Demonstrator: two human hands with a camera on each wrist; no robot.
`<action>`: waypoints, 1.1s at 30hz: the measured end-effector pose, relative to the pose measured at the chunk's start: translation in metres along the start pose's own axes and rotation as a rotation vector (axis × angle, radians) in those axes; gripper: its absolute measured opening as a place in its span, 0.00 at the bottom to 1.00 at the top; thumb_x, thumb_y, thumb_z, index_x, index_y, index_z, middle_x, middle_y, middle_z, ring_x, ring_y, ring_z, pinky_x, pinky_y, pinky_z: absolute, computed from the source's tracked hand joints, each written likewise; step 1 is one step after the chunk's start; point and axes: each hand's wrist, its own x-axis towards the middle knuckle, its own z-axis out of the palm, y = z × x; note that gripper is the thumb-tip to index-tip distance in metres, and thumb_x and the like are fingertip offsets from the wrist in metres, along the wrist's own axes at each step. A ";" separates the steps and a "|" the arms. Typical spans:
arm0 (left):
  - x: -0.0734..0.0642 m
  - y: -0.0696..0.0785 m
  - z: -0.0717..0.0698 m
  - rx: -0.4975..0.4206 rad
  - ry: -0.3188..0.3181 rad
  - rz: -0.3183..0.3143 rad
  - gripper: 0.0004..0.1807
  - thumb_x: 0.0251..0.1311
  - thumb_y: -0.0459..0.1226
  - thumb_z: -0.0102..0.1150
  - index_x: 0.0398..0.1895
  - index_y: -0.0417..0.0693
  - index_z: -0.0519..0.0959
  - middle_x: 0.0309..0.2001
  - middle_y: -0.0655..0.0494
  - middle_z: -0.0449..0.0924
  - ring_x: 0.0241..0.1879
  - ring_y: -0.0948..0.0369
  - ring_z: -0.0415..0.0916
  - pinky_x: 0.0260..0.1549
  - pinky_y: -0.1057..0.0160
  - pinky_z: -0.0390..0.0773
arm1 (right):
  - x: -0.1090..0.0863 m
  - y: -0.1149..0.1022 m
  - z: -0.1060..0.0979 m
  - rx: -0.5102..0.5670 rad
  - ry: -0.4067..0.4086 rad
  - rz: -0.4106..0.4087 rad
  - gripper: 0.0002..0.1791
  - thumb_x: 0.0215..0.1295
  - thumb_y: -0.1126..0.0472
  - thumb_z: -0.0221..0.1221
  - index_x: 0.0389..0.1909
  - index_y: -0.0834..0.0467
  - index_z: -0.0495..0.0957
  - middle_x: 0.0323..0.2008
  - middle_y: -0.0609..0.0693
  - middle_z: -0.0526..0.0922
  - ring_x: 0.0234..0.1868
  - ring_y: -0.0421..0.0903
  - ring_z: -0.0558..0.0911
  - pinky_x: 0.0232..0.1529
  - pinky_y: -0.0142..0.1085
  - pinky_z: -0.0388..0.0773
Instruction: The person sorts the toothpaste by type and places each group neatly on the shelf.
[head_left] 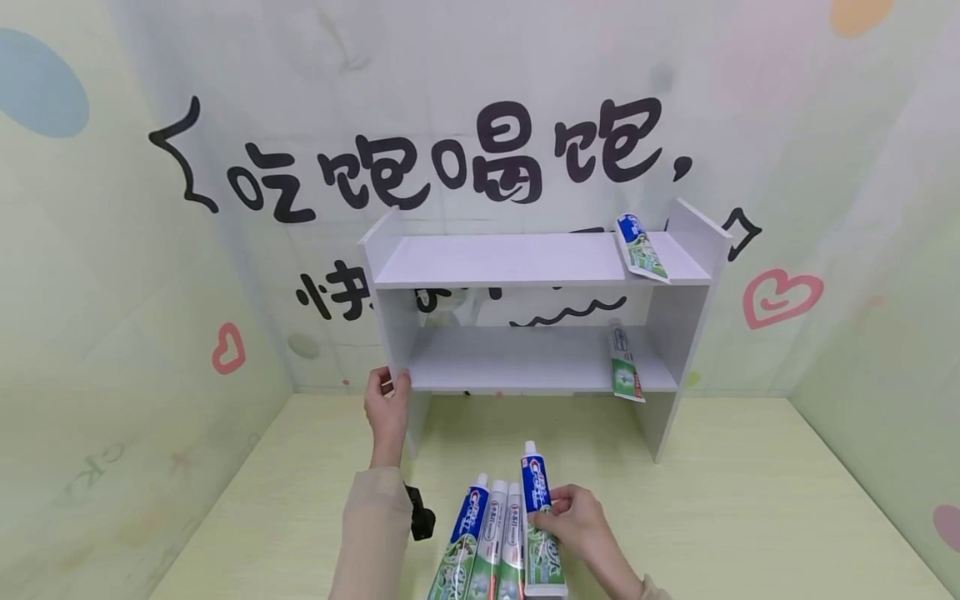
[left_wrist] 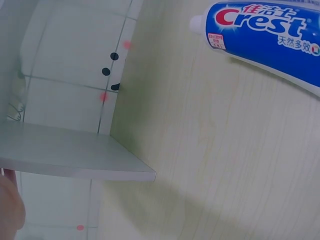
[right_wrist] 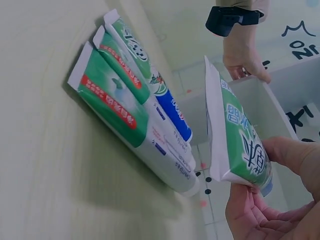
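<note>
My right hand (head_left: 581, 523) pinches a blue and green Crest toothpaste tube (head_left: 537, 492) between thumb and fingers, cap pointing away from me. In the right wrist view this tube (right_wrist: 240, 127) is raised off the table, its flat crimped end towards the camera. On the table to its left lie another blue and green toothpaste tube (head_left: 462, 537) and two white and green ones (right_wrist: 112, 92), side by side. My left hand (head_left: 387, 410) grips the left side panel of a white two-tier shelf (head_left: 517, 258), thumb at its front edge.
On the upper board, at the right, lies a blue and green toothpaste tube (head_left: 641, 247). Below it, a white and green tube (head_left: 624, 364) lies on the lower board, its end past the front edge. A printed wall cloth (head_left: 480, 75) hangs behind the pale wooden table (head_left: 750, 500).
</note>
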 end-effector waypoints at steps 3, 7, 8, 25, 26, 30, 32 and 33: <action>0.000 0.001 0.001 0.000 -0.008 -0.001 0.15 0.59 0.41 0.52 0.46 0.42 0.72 0.46 0.49 0.73 0.41 0.61 0.67 0.32 0.72 0.69 | 0.000 -0.007 -0.003 0.002 0.017 -0.008 0.27 0.42 0.64 0.67 0.42 0.74 0.71 0.27 0.54 0.74 0.27 0.43 0.73 0.26 0.32 0.75; 0.000 0.000 0.001 0.004 -0.012 -0.002 0.15 0.60 0.41 0.52 0.46 0.42 0.71 0.46 0.49 0.73 0.43 0.60 0.68 0.34 0.70 0.69 | -0.001 -0.016 -0.007 0.031 0.022 -0.028 0.28 0.42 0.65 0.67 0.44 0.74 0.71 0.28 0.55 0.75 0.27 0.43 0.74 0.25 0.32 0.76; 0.000 0.000 0.001 0.003 -0.012 -0.004 0.15 0.60 0.41 0.52 0.46 0.42 0.71 0.46 0.49 0.73 0.43 0.60 0.68 0.34 0.70 0.69 | -0.001 -0.018 -0.008 0.036 0.023 -0.032 0.28 0.42 0.65 0.67 0.44 0.74 0.71 0.29 0.55 0.75 0.27 0.43 0.74 0.25 0.32 0.77; 0.000 -0.001 0.000 0.016 0.006 0.003 0.14 0.60 0.41 0.52 0.45 0.42 0.72 0.45 0.49 0.74 0.41 0.61 0.68 0.31 0.72 0.69 | 0.001 -0.051 -0.022 0.076 0.073 -0.049 0.30 0.41 0.64 0.68 0.46 0.72 0.71 0.32 0.57 0.77 0.29 0.44 0.75 0.30 0.32 0.76; 0.000 -0.001 0.000 0.018 0.008 0.003 0.15 0.60 0.41 0.52 0.45 0.42 0.72 0.45 0.49 0.74 0.41 0.61 0.68 0.31 0.72 0.69 | 0.002 -0.052 -0.023 0.078 0.074 -0.050 0.30 0.41 0.64 0.68 0.46 0.72 0.71 0.32 0.57 0.77 0.29 0.44 0.75 0.30 0.32 0.76; 0.000 -0.001 -0.001 0.010 0.010 -0.003 0.14 0.60 0.40 0.52 0.46 0.42 0.72 0.45 0.49 0.73 0.41 0.61 0.68 0.31 0.72 0.68 | 0.003 -0.054 -0.023 0.078 0.076 -0.043 0.30 0.41 0.64 0.68 0.46 0.72 0.71 0.33 0.57 0.77 0.30 0.44 0.75 0.31 0.32 0.77; 0.000 -0.001 0.000 0.000 0.002 -0.005 0.14 0.59 0.40 0.52 0.45 0.42 0.72 0.45 0.49 0.73 0.41 0.61 0.67 0.32 0.72 0.69 | 0.003 -0.056 -0.025 0.076 0.078 -0.044 0.29 0.41 0.64 0.68 0.46 0.72 0.71 0.33 0.57 0.77 0.30 0.44 0.75 0.31 0.32 0.77; 0.001 -0.001 0.000 -0.006 -0.004 -0.007 0.14 0.59 0.40 0.53 0.45 0.42 0.72 0.45 0.49 0.73 0.41 0.61 0.67 0.32 0.72 0.69 | 0.003 -0.058 -0.025 0.078 0.079 -0.045 0.29 0.41 0.64 0.68 0.46 0.73 0.71 0.32 0.57 0.77 0.30 0.44 0.75 0.31 0.32 0.76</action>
